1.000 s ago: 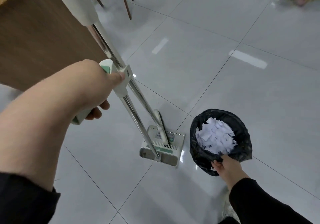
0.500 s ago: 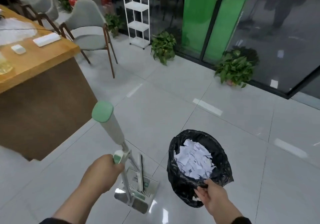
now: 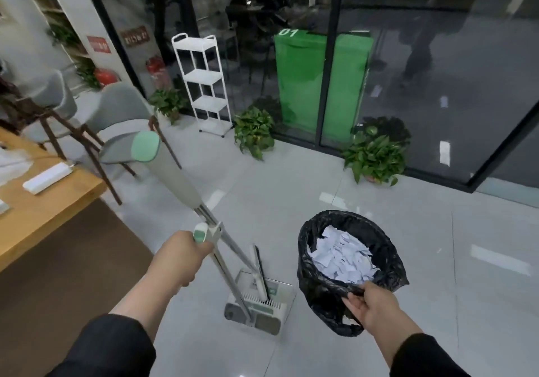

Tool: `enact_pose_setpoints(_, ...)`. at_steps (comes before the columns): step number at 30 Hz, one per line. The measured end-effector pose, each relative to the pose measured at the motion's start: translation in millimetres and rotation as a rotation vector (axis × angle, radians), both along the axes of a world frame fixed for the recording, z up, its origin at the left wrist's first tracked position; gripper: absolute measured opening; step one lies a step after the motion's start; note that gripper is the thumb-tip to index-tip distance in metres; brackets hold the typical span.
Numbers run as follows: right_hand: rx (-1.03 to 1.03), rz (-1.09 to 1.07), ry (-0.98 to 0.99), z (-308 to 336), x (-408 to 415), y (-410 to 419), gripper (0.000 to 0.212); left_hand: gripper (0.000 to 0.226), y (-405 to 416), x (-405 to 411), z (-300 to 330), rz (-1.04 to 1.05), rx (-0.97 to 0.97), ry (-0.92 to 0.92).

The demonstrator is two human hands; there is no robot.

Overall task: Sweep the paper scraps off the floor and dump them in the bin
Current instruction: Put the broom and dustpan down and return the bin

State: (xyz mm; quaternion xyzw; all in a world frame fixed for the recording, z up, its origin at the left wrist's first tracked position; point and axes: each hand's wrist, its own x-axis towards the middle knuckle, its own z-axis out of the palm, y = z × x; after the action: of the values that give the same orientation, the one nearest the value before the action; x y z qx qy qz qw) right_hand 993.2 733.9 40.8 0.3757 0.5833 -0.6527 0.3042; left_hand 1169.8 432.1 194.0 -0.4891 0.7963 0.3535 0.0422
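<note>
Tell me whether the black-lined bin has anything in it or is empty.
Not empty. The bin holds a heap of white paper scraps inside its black liner, filling much of the opening. The right hand grips the liner's near rim.

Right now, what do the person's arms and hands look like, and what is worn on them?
Both arms wear long black sleeves, pushed up so the forearms are bare. The left hand and right hand are bare too: no gloves are worn, and no rings, watch or markings can be seen in this view.
</note>
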Motion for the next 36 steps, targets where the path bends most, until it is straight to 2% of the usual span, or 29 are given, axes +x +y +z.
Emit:
enact_pose_setpoints(5,-0.026,-0.027,0.091,45,-93,-55,0.027,0.032,-46,-86,23,-0.005,0.008,0.054)
enact_pose_setpoints(6,-0.027,-0.017,0.103,48,-129,-84,0.027,0.033,-74,-120,26,-0.016,0.002,0.074)
enact_pose_setpoints(8,-0.044,-0.036,0.082,61,-148,-101,0.022,0.033,-90,-140,30,0.008,0.025,0.114)
enact_pose_setpoints(13,-0.105,-0.058,0.09,68,-249,-205,0.029,0.036,-207,-257,28,-0.064,0.003,0.152)
enact_pose_setpoints(14,-0.101,-0.09,0.085,73,-251,-211,0.029,0.035,-211,-261,31,-0.058,0.003,0.159)
enact_pose_setpoints(15,-0.093,-0.121,0.084,66,-287,-245,0.029,0.032,-251,-307,28,-0.082,-0.002,0.139)
enact_pose_setpoints(17,-0.078,-0.15,0.101,70,-304,-261,0.027,0.03,-263,-337,30,-0.131,-0.026,0.127)
enact_pose_setpoints(19,-0.075,-0.153,0.079,59,-358,-319,0.025,0.03,-324,-405,29,-0.18,-0.035,0.095)
enact_pose_setpoints(25,-0.102,-0.215,0.051,61,-438,-389,0.023,0.031,-393,-530,42,-0.315,-0.061,0.072)
enact_pose_setpoints(32,-0.034,-0.275,0.013,41,-569,-444,0.011,0.033,-464,-680,26,-0.317,-0.013,0.1)
enact_pose_setpoints(36,-0.026,-0.271,-0.026,18,-662,-477,0.015,0.035,-501,-775,10,-0.286,-0.006,0.079)
